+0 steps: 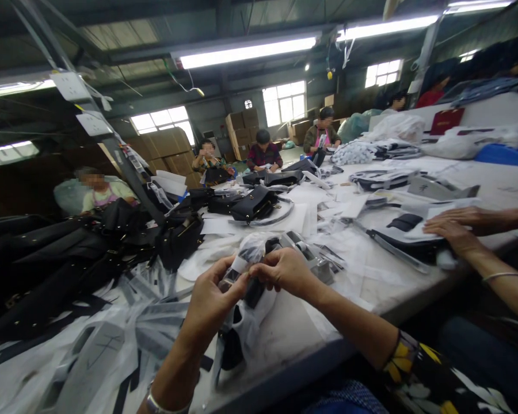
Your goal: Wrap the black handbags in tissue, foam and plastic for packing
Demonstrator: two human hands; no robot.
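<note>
My left hand (209, 299) and my right hand (282, 269) meet over the white table (371, 282), both pinching a small dark strap piece wrapped in clear plastic film (247, 253). The fingers of both hands are curled round it. A clear plastic bag with dark parts inside (237, 333) hangs below my hands onto the table edge. My right sleeve has a yellow flower print.
A co-worker's two hands (461, 227) rest on a black bag part at the right. Black handbags (254, 204) and a heap of black straps (47, 264) lie left and centre. White paper sheets and plastic strips cover the table. Several people sit at the far end.
</note>
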